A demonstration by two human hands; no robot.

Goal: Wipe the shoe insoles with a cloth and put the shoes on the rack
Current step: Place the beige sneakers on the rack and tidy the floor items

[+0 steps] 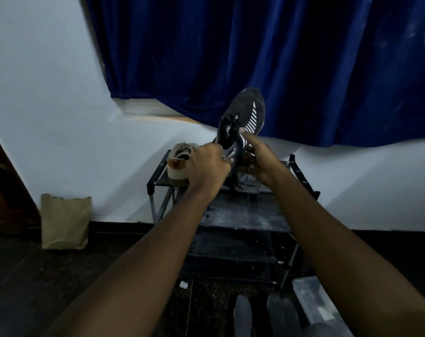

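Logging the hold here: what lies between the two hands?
The black striped sneaker, toe up, in the head view; left hand and right hand both grip its heel end.

One head cam, looks fwd and down, close over shoe rack [243, 215], wall behind

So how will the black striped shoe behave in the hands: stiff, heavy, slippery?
Probably light: the black shoe stands toe-up, gripped only at its heel end by the left hand and right hand. The toe does not droop, so likely fairly stiff. Its matte fabric upper should not slip.
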